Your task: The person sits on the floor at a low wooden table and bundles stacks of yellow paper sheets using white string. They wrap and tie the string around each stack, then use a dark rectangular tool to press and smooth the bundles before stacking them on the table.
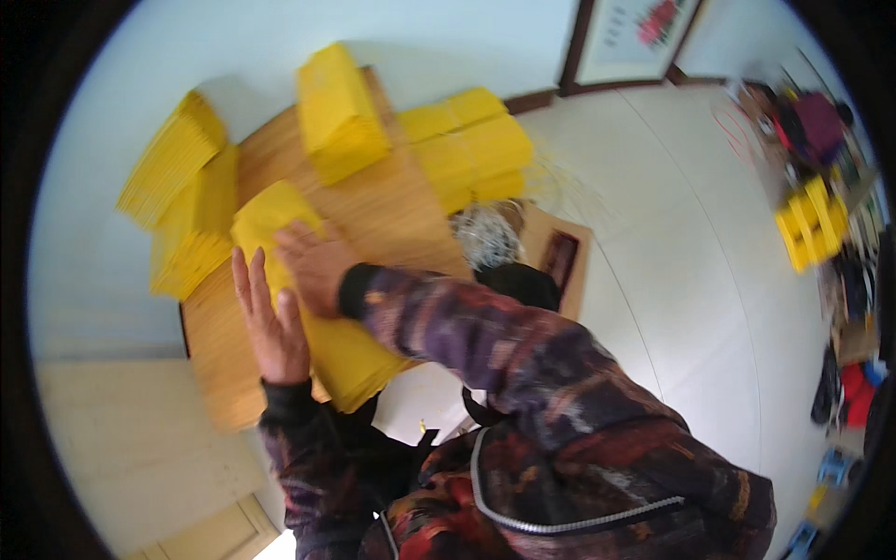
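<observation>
Under R hand (317, 266): yellow stack (355, 366), prob. part-squared

R hand lies flat atop it, L hand (273, 331) open, upright, just beside; neither grips. Far pile (341, 117) & L piles (194, 219) look done; this one's prob. left to tidy.

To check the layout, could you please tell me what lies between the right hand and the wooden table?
The head view shows a yellow stack between the right hand and the wooden table.
</observation>
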{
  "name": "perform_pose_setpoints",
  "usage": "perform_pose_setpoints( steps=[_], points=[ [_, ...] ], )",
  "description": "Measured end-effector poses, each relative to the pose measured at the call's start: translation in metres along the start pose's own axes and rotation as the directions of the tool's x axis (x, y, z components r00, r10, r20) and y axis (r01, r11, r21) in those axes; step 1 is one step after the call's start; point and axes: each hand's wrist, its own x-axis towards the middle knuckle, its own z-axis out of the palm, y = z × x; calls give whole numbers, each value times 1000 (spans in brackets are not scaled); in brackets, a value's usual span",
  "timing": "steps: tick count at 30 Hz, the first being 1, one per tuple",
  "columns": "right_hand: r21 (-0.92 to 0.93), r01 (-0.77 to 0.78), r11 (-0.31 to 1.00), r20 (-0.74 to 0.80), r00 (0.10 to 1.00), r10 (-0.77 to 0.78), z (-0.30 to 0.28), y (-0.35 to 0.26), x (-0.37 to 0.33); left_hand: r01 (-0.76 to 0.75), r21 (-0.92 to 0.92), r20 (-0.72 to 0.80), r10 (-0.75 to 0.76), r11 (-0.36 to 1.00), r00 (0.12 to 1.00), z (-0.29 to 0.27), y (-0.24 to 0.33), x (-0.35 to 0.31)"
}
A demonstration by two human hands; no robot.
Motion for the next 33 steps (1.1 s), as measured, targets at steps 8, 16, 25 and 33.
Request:
perform_pose_setpoints(
  steps=[8, 16, 25, 33],
  points=[
    [173, -79, 982, 99, 993, 62, 7, -1, 26, 120, -331, 171, -65, 936, 983, 29, 27, -4],
    [644, 265, 718, -454, 887, 79, -83, 92, -66, -18, 190, 341, -48, 982, 939, 27, 29, -16],
    [694, -634, 342, -79, 405, 911, 11, 307, -330, 64, 258, 384, -163, 964, 909, 28, 42, -10],
    [271, -962, 14, 74, 35, 997, 142, 357, -422, 182, 232, 353, -257, 956, 900, 28, 53, -13]
  ],
)
